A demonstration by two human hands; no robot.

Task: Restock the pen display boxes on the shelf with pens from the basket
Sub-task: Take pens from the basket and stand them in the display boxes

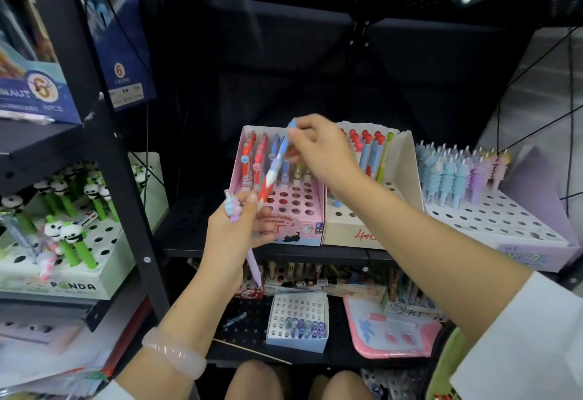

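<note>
step: pen [275, 166] to be seated in pink display box [285, 200] | right hand [318, 150] fingers pinched on its top, 12 o'clock | left hand [235, 229] closed on spare pens, 7 o'clock | advice: tip to be aligned over an empty hole, lowered upright

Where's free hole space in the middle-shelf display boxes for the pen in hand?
Pink cardboard display box: front rows of holes are bare, back rows filled. Cream box: front holes open, pens only at the rear. Lilac unicorn-pen box: front and right holes bare, back-left crowded. Right hand holds a blue-and-red pen.
</note>
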